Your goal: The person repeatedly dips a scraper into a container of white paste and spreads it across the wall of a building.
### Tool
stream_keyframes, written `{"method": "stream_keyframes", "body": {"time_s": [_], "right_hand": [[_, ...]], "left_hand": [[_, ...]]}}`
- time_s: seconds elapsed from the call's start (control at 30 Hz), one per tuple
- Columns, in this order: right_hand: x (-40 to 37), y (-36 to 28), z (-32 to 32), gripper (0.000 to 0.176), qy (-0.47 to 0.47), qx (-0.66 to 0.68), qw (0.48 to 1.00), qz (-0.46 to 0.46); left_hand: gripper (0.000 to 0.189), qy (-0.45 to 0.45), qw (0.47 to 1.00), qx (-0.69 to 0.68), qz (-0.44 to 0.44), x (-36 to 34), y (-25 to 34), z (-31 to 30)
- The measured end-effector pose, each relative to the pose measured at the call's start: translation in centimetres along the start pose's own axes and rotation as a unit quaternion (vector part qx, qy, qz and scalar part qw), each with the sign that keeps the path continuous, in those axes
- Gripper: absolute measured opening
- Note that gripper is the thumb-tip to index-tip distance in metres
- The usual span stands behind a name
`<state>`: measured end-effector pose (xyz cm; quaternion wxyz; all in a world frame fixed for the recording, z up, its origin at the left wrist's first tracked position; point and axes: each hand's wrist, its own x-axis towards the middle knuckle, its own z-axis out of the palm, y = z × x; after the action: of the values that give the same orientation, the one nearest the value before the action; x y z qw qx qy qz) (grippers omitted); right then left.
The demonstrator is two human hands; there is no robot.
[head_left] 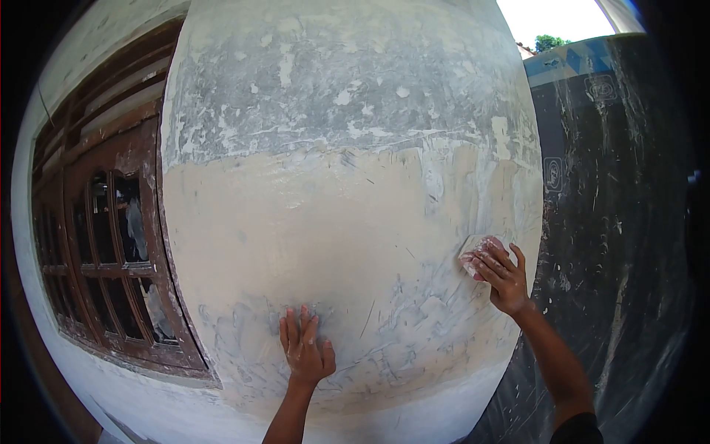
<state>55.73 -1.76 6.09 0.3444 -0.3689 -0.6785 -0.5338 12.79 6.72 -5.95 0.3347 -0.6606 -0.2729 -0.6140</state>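
My right hand point(506, 281) presses a pinkish, white-dusted pad point(473, 255), which looks like folded sandpaper, against the right part of the plastered wall point(333, 200). Its fingers lie over the pad and cover part of it. Lower and to the left, my left hand point(302, 351) rests on the wall with fingers stretched out and holds nothing. Around it, the surface shows grey patches and smears of filler. White dust marks the fingers of both hands.
A brown wooden window point(118, 259) with dark panes and a worn frame is set in the wall at left. Beyond the wall's right edge hangs a dark, stained sheet point(599, 192) with a blue top border. Rough grey plaster point(310, 96) spans the upper wall.
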Motion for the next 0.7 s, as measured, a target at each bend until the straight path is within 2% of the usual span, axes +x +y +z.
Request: {"method": "stream_keyframes", "body": {"time_s": [0.1, 0.17, 0.23, 0.27, 0.33, 0.43, 0.57, 0.67, 0.7], "right_hand": [[5.8, -2.1, -1.4, 0.048, 0.053, 0.022, 0.998, 0.006], [11.0, -3.3, -0.7, 0.058, 0.134, 0.047, 0.99, 0.01], [15.1, -4.6, 0.6, 0.064, 0.167, 0.061, 0.983, 0.053], [15.5, -5.9, 1.6, 0.064, 0.164, 0.061, 0.983, 0.056], [16.0, -8.0, 3.9, 0.068, 0.16, 0.068, 0.977, 0.125], [11.5, -13.5, 5.8, 0.068, 0.109, 0.06, 0.979, 0.159], [-0.9, -22.4, 7.2, 0.062, 0.023, 0.068, 0.978, 0.198], [-9.7, -30.0, 4.8, 0.061, -0.101, 0.101, 0.964, 0.225], [-11.5, -31.6, 3.9, 0.06, -0.099, 0.122, 0.961, 0.227]], "left_hand": [[0.048, -0.003, 1.0, 0.006, 0.003, 0.0, 0.0, 0.0], [0.049, -0.001, 1.0, 0.008, 0.004, 0.0, -0.2, 0.1], [0.051, -0.009, 1.0, 0.003, 0.005, -0.1, -0.3, 0.0], [0.051, -0.012, 1.0, 0.001, 0.005, -0.2, -0.2, 0.0], [0.051, -0.005, 1.0, -0.007, 0.006, 0.0, -0.3, -0.1], [0.05, -0.014, 1.0, -0.023, 0.009, -0.2, -0.4, -0.2], [0.05, -0.019, 0.999, -0.036, 0.01, -0.3, -0.6, -0.4], [0.049, -0.008, 0.999, -0.032, 0.012, -0.2, -0.4, -0.3], [0.049, -0.007, 0.999, -0.033, 0.015, -0.2, -0.5, -0.2]]}}
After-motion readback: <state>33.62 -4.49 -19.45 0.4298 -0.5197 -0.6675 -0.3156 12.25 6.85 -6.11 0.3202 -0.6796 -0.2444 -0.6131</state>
